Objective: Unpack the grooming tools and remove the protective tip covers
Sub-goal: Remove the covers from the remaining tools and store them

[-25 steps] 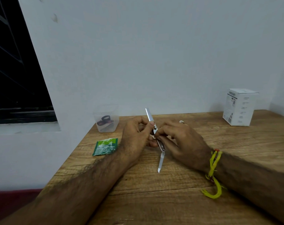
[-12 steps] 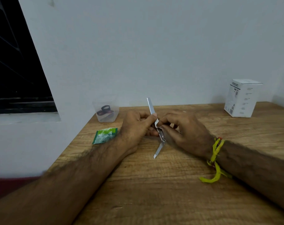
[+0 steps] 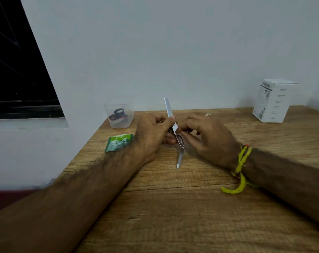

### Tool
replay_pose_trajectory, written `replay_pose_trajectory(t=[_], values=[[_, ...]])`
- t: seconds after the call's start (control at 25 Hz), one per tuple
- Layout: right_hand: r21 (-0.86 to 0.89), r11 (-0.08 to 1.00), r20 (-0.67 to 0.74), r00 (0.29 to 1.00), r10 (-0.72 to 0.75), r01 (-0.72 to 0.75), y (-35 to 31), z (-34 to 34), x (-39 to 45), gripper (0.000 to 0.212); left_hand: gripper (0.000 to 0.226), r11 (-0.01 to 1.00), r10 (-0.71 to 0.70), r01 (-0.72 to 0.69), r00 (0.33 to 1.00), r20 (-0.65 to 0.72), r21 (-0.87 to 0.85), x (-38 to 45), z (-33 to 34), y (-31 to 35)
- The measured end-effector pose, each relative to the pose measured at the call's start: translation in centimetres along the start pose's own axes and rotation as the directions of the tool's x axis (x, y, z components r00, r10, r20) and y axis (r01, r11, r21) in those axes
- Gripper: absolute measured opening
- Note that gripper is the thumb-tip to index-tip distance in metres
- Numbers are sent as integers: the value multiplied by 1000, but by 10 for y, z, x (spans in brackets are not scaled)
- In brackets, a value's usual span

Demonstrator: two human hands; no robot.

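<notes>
Above the middle of the worktop [image 3: 173,207], the left hand [image 3: 151,136] and right hand [image 3: 208,141] pinch a thin metal tool [image 3: 180,143] between curled fingers; unpacking seems done, though any tip cover is too small to tell. A clear tub [image 3: 119,115], green sachet [image 3: 118,142] and white box [image 3: 274,100] stand well apart, blocking nothing.

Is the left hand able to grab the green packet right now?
Probably not at once. The green packet lies in the open on the table, just beside the left hand, with nothing in between, but that hand is busy gripping the metal tool and would need to let go first.
</notes>
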State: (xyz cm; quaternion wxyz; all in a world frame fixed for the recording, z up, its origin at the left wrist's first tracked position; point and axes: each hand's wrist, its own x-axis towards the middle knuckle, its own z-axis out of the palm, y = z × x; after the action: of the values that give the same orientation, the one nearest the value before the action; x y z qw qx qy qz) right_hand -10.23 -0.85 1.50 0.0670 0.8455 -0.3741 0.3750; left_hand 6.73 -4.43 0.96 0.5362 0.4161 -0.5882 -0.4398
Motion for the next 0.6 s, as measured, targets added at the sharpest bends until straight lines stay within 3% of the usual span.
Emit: replay_pose_trajectory(t=[0.6], values=[[26, 999, 31, 999, -35, 34, 1, 1, -3, 7, 19, 1000, 8, -8, 1000, -3, -2, 3, 0, -3]])
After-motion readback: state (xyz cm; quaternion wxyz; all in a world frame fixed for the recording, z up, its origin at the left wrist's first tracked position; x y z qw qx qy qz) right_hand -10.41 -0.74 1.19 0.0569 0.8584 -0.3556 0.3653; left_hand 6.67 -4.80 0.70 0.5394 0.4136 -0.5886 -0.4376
